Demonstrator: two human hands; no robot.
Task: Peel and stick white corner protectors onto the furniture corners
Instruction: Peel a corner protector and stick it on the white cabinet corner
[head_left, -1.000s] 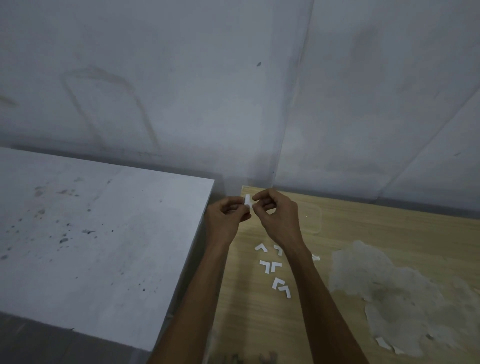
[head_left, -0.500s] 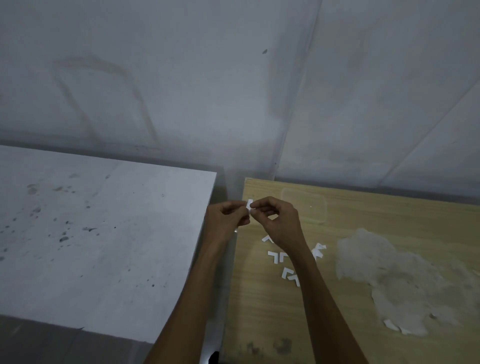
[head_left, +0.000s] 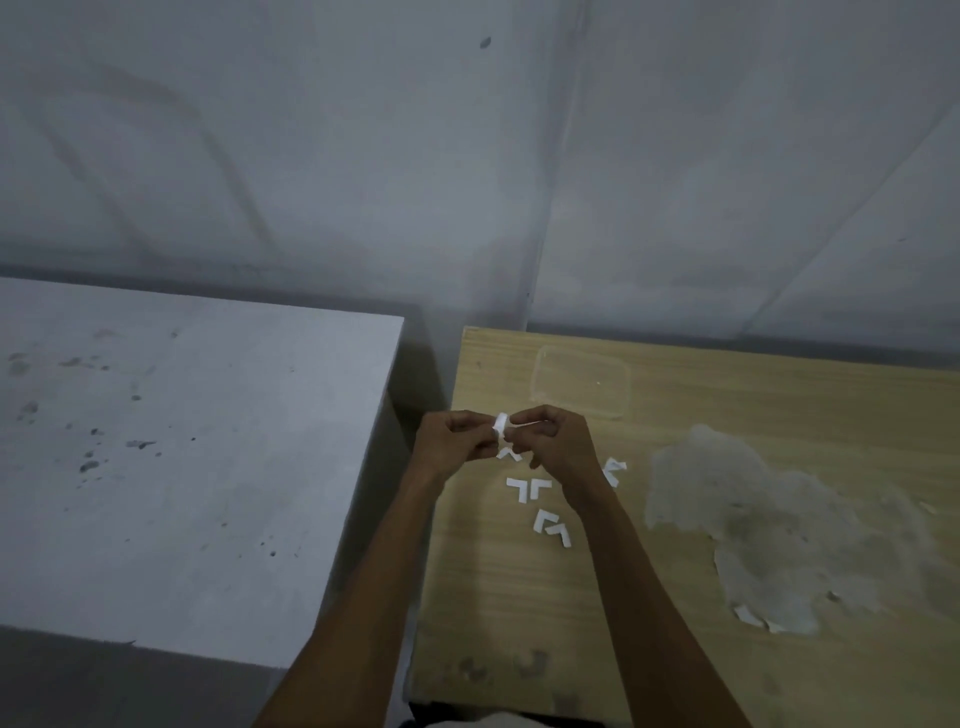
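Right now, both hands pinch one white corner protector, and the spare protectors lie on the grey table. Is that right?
Wrong table. The left hand and right hand pinch the corner protector, but the spare protectors lie on the wooden table; the head view shows it.

Your table (head_left: 519, 597) is matt light wood grain with a rough peeled patch (head_left: 779, 530); the neighbouring top (head_left: 182, 467), matt stained grey; your corner protectors (head_left: 521, 487), papery white.
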